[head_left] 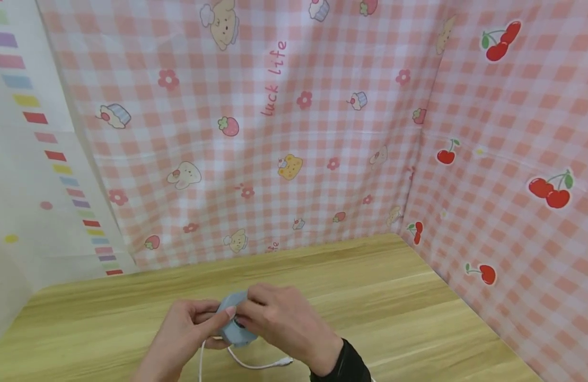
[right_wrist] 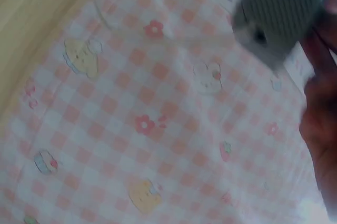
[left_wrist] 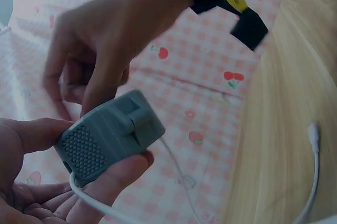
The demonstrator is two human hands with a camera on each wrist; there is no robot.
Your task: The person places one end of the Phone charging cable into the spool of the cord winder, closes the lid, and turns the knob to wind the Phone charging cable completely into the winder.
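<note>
A small blue-grey plastic box, like a cable winder, is between my hands above the table; one face is studded and a hinged-looking piece sits in a recess. My left hand grips it by its sides, thumb across the near face. Curled fingers of my right hand are at its upper right side, apparently pinching a part there; their tips are mostly hidden, and they blur in the left wrist view. A white cable runs from the box, with a plug end hanging loose. In the right wrist view, the box shows a ribbed face.
The wood-grain table spreads beneath the hands. Pink checked cloth hangs behind it, and cherry-print cloth stands along the right side. A white cloth with coloured bars is at the left. A black band is on my right wrist.
</note>
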